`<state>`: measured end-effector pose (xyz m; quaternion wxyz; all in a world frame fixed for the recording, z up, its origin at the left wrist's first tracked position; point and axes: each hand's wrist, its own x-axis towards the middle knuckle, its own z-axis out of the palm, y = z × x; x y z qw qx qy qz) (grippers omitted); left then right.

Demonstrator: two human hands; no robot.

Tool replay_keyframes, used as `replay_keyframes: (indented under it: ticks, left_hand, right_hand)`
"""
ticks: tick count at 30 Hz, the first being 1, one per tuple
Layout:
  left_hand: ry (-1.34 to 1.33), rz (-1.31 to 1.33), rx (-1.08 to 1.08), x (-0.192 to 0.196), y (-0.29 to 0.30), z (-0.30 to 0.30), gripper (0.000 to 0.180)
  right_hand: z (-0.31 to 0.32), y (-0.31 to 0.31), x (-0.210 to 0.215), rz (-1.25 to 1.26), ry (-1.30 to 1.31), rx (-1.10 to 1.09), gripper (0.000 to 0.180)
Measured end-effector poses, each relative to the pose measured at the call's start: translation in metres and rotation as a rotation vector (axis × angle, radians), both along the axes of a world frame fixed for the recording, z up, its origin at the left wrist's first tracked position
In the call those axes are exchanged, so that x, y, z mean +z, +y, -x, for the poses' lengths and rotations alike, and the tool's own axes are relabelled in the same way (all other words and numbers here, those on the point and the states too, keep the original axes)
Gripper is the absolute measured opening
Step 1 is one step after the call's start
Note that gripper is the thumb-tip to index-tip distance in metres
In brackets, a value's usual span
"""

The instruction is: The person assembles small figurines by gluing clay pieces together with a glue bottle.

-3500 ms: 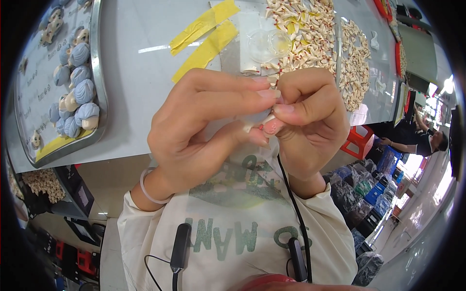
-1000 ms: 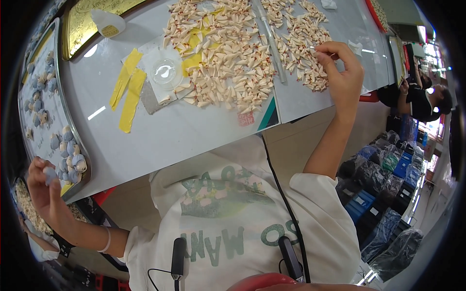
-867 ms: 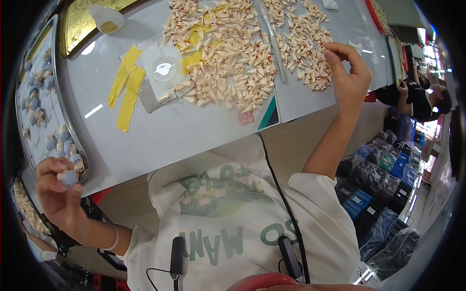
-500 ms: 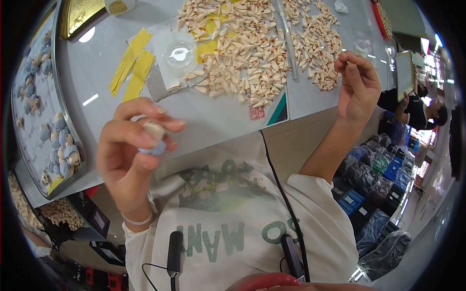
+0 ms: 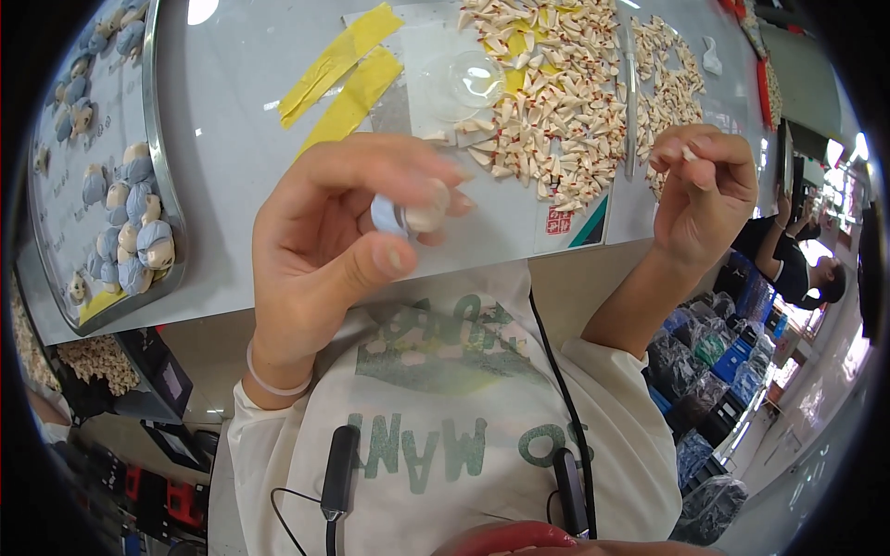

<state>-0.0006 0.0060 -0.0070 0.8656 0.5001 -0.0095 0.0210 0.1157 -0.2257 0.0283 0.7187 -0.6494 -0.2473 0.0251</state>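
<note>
Near the edge of the pale grey counter, my left hand half-curls round a small, rounded blue-and-cream piece, likely leaving its surface exposed; my right hand pinches a tiny whitish piece, presumably for fine control.

Glossy pale worktable, beige floor, blue crates at right, bright light beyond

Left grip moved inward from tray; blue piece too.
</note>
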Motion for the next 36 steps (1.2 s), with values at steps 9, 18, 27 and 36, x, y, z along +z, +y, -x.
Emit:
replay_keyframes:
  ticks: [9,18,27,36]
  left_hand:
    - [0.028,0.031,0.043,-0.002,0.002,0.001,0.042]
    - [0.121,0.208,0.063,0.002,0.000,-0.004,0.041]
    - [0.181,0.258,0.031,0.002,0.000,-0.001,0.042]
    - [-0.001,0.101,0.075,0.000,-0.005,0.000,0.029]
  right_hand:
    - [-0.006,0.051,0.012,0.318,-0.073,0.001,0.014]
    - [-0.014,0.092,0.018,0.693,-0.360,0.214,0.015]
    - [-0.008,0.115,0.030,0.969,-0.434,0.041,0.013]
    - [0.011,0.081,0.026,0.409,-0.354,0.151,0.019]
